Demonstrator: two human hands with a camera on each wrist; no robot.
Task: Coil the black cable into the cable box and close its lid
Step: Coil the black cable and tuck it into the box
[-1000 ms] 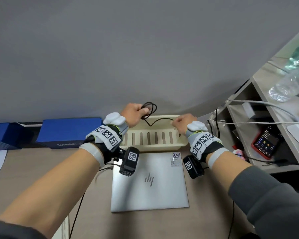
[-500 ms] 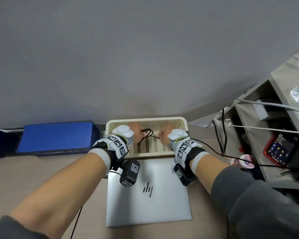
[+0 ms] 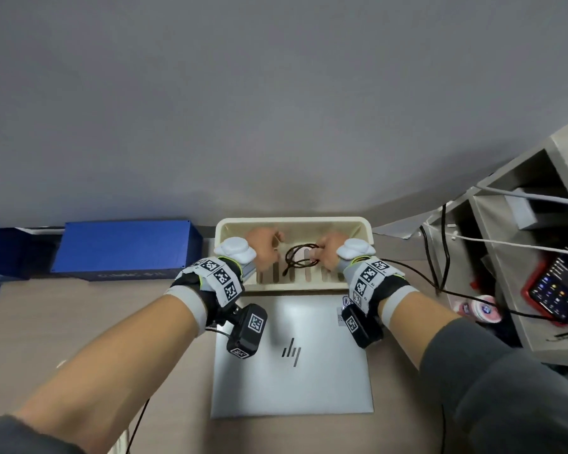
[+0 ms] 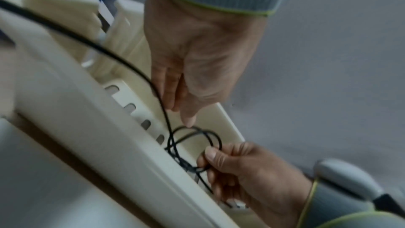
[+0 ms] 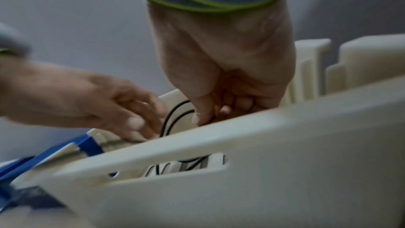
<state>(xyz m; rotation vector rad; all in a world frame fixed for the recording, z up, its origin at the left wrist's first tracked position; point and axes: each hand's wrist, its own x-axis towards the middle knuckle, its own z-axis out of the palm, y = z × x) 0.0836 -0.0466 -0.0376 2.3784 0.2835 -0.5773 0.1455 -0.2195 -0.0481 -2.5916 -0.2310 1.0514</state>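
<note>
The cream cable box (image 3: 292, 221) stands open against the wall, with both my hands inside it. The black cable (image 3: 288, 257) lies as a small coil on the slotted floor. My right hand (image 3: 328, 253) pinches the coil's right side between thumb and curled fingers (image 4: 210, 153). My left hand (image 3: 264, 247) is to the left of the coil with straight fingers (image 4: 175, 96) and grips nothing. One strand of the cable (image 4: 162, 103) runs past those fingers and out over the box wall (image 4: 98, 136). In the right wrist view my right hand (image 5: 203, 117) holds the cable (image 5: 175, 108) behind the box wall (image 5: 263, 179).
A closed silver laptop (image 3: 292, 355) lies directly in front of the box. Blue boxes (image 3: 125, 250) stand along the wall at the left. At the right is a shelf unit (image 3: 522, 257) with cables and a lit phone (image 3: 551, 290).
Both hands came down from above the box into it with the coil. The left hand, which held the coil, has let go; the right hand now pinches it.
</note>
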